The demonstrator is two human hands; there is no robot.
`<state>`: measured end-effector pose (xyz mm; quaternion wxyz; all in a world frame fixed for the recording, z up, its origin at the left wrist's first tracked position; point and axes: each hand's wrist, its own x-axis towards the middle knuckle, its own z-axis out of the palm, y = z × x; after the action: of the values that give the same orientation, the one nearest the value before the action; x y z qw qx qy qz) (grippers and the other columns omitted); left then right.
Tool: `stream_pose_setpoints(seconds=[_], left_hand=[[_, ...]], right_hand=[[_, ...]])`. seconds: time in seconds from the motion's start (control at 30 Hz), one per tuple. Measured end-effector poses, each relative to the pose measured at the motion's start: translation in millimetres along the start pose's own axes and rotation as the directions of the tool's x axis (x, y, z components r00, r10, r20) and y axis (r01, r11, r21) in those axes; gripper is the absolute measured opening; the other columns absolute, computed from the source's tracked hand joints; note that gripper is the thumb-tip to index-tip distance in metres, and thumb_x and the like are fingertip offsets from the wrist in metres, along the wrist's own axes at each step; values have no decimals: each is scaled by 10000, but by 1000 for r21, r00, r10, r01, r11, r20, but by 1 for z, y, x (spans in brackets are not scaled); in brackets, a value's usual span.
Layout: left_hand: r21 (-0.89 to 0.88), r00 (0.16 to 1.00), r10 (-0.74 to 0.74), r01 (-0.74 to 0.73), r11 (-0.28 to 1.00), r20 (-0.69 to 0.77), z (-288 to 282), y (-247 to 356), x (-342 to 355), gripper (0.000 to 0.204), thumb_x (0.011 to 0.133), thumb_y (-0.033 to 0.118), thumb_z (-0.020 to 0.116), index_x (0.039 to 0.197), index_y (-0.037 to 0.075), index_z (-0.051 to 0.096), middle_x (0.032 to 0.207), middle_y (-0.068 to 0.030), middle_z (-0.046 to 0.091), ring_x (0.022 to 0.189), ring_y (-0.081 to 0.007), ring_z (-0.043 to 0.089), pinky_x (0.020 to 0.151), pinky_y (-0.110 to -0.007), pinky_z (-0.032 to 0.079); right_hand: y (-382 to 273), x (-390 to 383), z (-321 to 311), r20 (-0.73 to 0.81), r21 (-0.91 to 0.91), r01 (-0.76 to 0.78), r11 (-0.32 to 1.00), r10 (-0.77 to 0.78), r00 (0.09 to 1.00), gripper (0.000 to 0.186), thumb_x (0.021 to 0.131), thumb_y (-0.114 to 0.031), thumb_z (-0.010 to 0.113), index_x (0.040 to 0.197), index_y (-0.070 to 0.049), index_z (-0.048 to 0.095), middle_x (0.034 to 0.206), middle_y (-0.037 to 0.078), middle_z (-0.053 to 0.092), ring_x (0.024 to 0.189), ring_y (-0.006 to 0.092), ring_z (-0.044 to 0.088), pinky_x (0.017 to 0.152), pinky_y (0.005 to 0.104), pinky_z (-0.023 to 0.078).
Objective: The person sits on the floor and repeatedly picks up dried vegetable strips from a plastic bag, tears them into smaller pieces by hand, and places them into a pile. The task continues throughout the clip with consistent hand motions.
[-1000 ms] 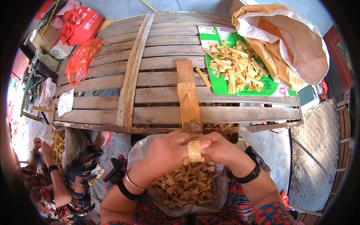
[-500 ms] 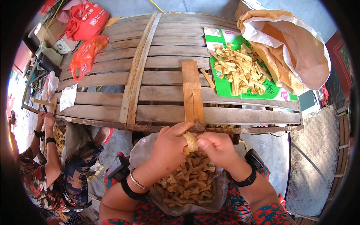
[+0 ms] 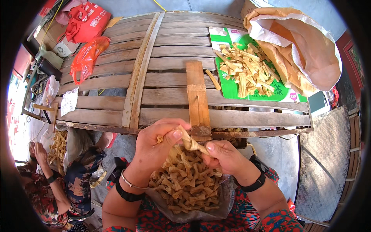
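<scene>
A tan, dried-looking strip [image 3: 190,144] with a knot in its middle stretches between my hands. One end is pinched by the thumb and fingers of my left hand [image 3: 156,139]. A small tan bit [image 3: 159,139] also pokes out between the left fingers. My right hand [image 3: 226,155] grips the other end between thumb and fingers. Just below my hands, a clear plastic bag [image 3: 230,195] in my lap holds a heap of knotted strips [image 3: 189,181]. Ahead of them, a wooden block [image 3: 198,104] lies across the table's near edge.
The slatted wooden table [image 3: 172,81] bears loose strips [image 3: 247,69] on a green sheet [image 3: 230,91] beside a large open sack [image 3: 293,50]. Red bags [image 3: 89,58] lie at the far left. Another person's hands [image 3: 38,152] are at the left, near more knotted strips [image 3: 58,145].
The loop around my left fingers has become a knot in the strip, now stretched between my hands. My left hand has turned. The other person's hands have lowered from the table edge.
</scene>
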<state>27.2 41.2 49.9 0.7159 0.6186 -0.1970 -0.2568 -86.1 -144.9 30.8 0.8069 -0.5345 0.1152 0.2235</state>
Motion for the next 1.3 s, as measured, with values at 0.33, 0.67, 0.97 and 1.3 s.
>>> stream_pose_setpoints(seconds=[0.33,0.67,0.97,1.3], left_hand=[[-151,944,-329,323,934,-12,5,-25,9,191,871,101,669,1017,-7,612,713,-50,600,527,-83,515,479,-212,403],[337,961,-144,220,916,-237,3,-69,49,200,910,132,615,1061,3,634,827,-35,623,637,-85,551,581,-227,451],[-103,850,-525,527,844,44,35,-29,-6,207,937,177,587,909,-12,666,770,-20,648,676,-84,566,561,-244,461],[238,872,-96,-23,971,480,15,16,-29,279,811,219,719,1021,42,674,804,-61,642,725,-178,607,644,-307,468]], right_hand=[[-8,15,-16,-366,-343,106,934,-236,900,218,889,-246,694,836,-45,628,694,-59,576,605,2,455,512,181,355],[-2,60,-42,-506,-846,-189,499,-639,580,229,798,-220,752,843,-58,595,730,62,654,647,235,620,623,331,490],[-11,20,8,298,-799,593,98,-792,533,164,767,-137,733,717,-113,579,665,66,594,548,258,590,489,349,468],[0,13,6,-1,-677,445,585,-606,795,285,904,-313,603,743,-81,641,620,122,570,552,249,584,521,360,462]])
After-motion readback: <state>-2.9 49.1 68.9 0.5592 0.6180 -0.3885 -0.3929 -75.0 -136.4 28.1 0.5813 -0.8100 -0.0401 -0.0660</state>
